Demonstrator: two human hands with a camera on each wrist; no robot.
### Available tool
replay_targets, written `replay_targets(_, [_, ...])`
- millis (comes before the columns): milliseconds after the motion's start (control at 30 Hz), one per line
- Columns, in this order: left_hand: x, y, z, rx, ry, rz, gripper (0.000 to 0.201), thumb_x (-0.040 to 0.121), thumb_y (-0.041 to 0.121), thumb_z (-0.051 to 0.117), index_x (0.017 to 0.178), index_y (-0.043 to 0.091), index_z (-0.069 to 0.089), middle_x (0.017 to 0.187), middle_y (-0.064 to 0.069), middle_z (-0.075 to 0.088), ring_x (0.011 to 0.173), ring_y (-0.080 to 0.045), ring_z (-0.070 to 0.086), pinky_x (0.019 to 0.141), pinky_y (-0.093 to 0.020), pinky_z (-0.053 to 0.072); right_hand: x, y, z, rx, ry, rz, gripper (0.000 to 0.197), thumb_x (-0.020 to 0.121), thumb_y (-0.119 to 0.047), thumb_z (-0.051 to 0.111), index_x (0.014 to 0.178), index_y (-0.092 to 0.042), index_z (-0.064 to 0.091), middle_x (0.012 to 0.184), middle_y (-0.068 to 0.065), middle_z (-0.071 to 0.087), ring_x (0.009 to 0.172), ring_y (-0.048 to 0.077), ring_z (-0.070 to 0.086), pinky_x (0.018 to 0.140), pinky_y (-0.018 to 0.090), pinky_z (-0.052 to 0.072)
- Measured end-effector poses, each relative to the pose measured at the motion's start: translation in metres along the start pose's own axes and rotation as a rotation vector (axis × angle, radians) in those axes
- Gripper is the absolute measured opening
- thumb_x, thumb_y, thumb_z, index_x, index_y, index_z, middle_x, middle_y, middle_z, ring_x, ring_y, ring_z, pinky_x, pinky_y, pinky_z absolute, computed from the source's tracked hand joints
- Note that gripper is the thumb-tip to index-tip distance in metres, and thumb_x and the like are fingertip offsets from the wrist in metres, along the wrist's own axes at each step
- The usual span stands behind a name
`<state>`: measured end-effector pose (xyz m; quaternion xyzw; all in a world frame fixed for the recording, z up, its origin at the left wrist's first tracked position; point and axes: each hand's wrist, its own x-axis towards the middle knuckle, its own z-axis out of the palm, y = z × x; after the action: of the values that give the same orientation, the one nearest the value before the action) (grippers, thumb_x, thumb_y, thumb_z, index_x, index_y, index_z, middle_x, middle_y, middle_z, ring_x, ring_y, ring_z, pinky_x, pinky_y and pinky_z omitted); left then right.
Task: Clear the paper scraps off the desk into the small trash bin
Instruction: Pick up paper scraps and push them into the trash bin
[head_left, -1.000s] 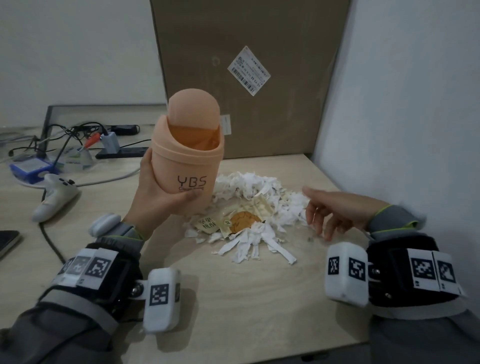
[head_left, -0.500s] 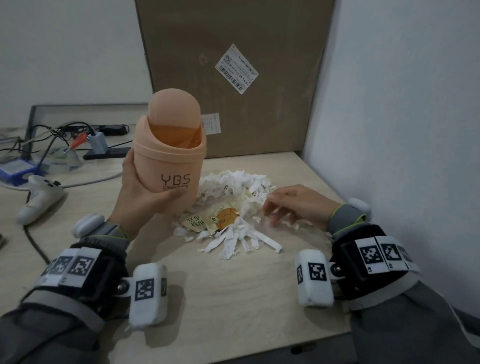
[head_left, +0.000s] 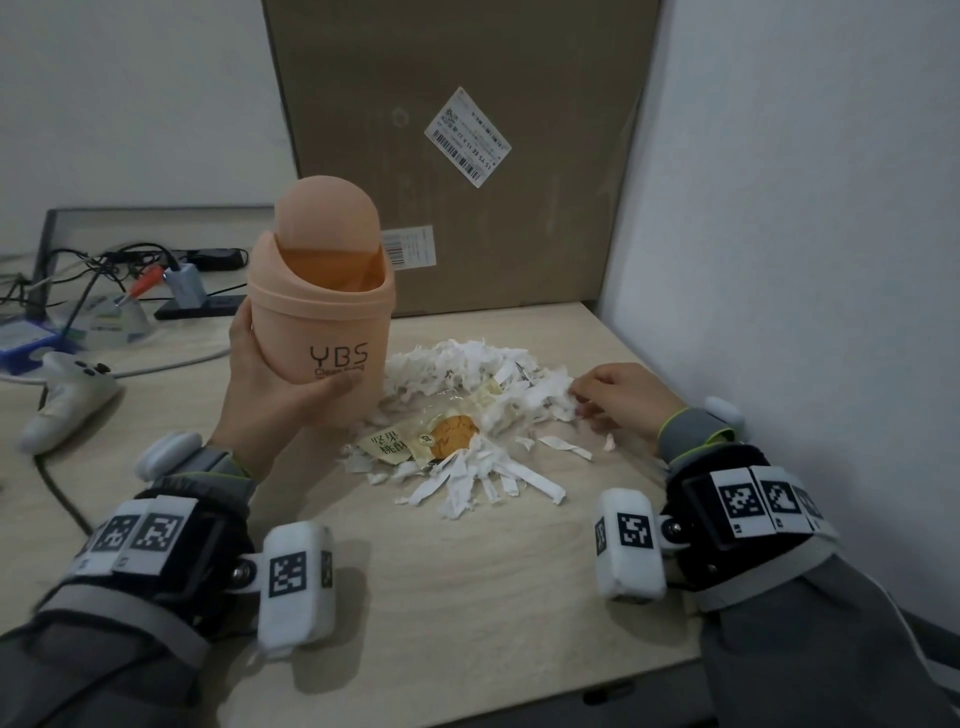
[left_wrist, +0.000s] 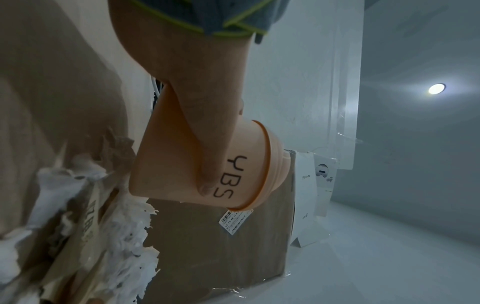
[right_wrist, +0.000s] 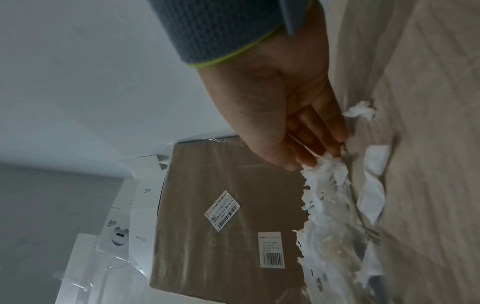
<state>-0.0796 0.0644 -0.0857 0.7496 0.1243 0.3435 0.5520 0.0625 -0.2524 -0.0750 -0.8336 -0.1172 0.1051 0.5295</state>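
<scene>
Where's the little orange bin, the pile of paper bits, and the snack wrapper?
small trash bin (head_left: 318, 323), head view, side wall above the letters.
paper scraps (head_left: 457, 358), head view, back of the white pile.
snack wrapper (head_left: 387, 447), head view, its printed label.

There is one peach plastic trash bin (head_left: 322, 332), one heap of white paper scraps (head_left: 457, 358), one clear snack wrapper (head_left: 400, 447), one brown cardboard box (head_left: 519, 234).
</scene>
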Motion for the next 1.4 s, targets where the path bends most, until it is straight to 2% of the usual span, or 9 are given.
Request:
replay_targets(67, [0.0, 0.0, 0.0, -0.002, 0.012, -0.003, 0.134, 0.053, 0.03, 0.096, 0.161, 0.028, 0.016, 0.151, -0.003, 0.044, 0.132, -0.022, 0.05, 0.101, -0.044, 0.049, -0.001, -0.001, -0.001, -0.067, 0.098, -0.085, 0.017, 0.09, -0.018, 0.055, 0.085, -0.009, 0.069, 0.089, 0.005, 0.068, 0.069, 0.016, 0.062, 0.054, 0.022, 0.047])
replay_targets(167, [0.001, -0.001, 0.001, -0.002, 0.027, 0.0, 0.127, 0.059, 0.025, 0.091, 0.161, 0.028, 0.015, 0.152, -0.003, 0.044, 0.132, -0.022, 0.049, 0.102, -0.044, 0.048, -0.002, -0.007, 0.003, -0.12, 0.248, -0.275, 0.012, 0.084, -0.024, 0.065, 0.079, -0.014, 0.071, 0.078, -0.007, 0.066, 0.067, 0.009, 0.056, 0.071, 0.03, 0.053])
replay_targets(333, [0.003, -0.004, 0.003, -0.009, 0.025, -0.001, 0.124, 0.064, 0.017, 0.093, 0.16, 0.03, 0.015, 0.152, -0.004, 0.044, 0.132, -0.022, 0.05, 0.1, -0.042, 0.048, -0.026, -0.031, 0.038, -0.17, -0.034, -0.498, 0.018, 0.08, -0.035, 0.07, 0.091, -0.022, 0.069, 0.092, -0.01, 0.067, 0.069, 0.004, 0.054, 0.066, 0.016, 0.047])
replay_targets(500, [0.002, -0.004, 0.002, -0.018, 0.017, 0.008, 0.128, 0.059, 0.025, 0.093, 0.16, 0.031, 0.015, 0.151, -0.003, 0.045, 0.132, -0.021, 0.051, 0.101, -0.042, 0.049, -0.034, -0.039, 0.066, -0.501, -0.096, -0.515, 0.054, 0.064, -0.063, 0.071, 0.105, -0.031, 0.058, 0.098, -0.015, 0.056, 0.076, 0.001, 0.049, 0.068, 0.024, 0.045])
replay_targets(733, [0.001, -0.003, 0.002, -0.014, 0.008, 0.012, 0.132, 0.054, 0.029, 0.096, 0.16, 0.029, 0.015, 0.151, -0.004, 0.044, 0.132, -0.021, 0.051, 0.099, -0.04, 0.05, -0.026, -0.039, 0.064, -0.575, 0.009, -0.507, 0.013, 0.086, -0.03, 0.061, 0.089, -0.025, 0.072, 0.092, -0.008, 0.071, 0.08, 0.011, 0.06, 0.078, 0.037, 0.053])
replay_targets(900, [0.001, -0.003, 0.003, -0.008, 0.015, 0.026, 0.124, 0.062, 0.019, 0.092, 0.159, 0.03, 0.016, 0.151, -0.003, 0.043, 0.127, -0.016, 0.052, 0.091, -0.028, 0.049, -0.03, -0.047, 0.055, -0.156, 0.236, -0.577, 0.01, 0.086, -0.026, 0.065, 0.085, -0.023, 0.074, 0.075, -0.008, 0.071, 0.056, 0.007, 0.062, 0.062, 0.031, 0.055])
replay_targets(1000, [0.001, -0.004, 0.003, -0.012, 0.023, 0.04, 0.119, 0.068, 0.01, 0.092, 0.159, 0.029, 0.016, 0.148, -0.002, 0.045, 0.12, -0.008, 0.053, 0.09, -0.026, 0.049, -0.033, -0.051, 0.047, 0.095, 0.339, -0.548, 0.011, 0.09, -0.018, 0.059, 0.083, -0.015, 0.067, 0.077, -0.001, 0.069, 0.042, 0.012, 0.06, 0.051, 0.026, 0.05])
replay_targets(1167, [0.0, -0.002, 0.001, -0.024, 0.014, 0.029, 0.136, 0.052, 0.03, 0.101, 0.158, 0.031, 0.016, 0.148, 0.0, 0.046, 0.124, -0.011, 0.053, 0.096, -0.036, 0.05, -0.026, -0.044, 0.041, 0.324, 0.305, -0.339, 0.015, 0.094, -0.004, 0.046, 0.085, -0.015, 0.054, 0.09, 0.007, 0.069, 0.044, 0.014, 0.063, 0.037, 0.017, 0.04])
replay_targets(1400, [-0.001, -0.002, 0.0, -0.008, 0.006, 0.009, 0.139, 0.047, 0.041, 0.097, 0.159, 0.033, 0.016, 0.149, 0.0, 0.045, 0.13, -0.018, 0.052, 0.103, -0.044, 0.051, -0.018, -0.036, 0.043, 0.272, 0.185, -0.096, 0.039, 0.089, 0.01, 0.031, 0.075, -0.002, 0.065, 0.088, 0.016, 0.067, 0.066, 0.021, 0.069, 0.059, 0.019, 0.055])
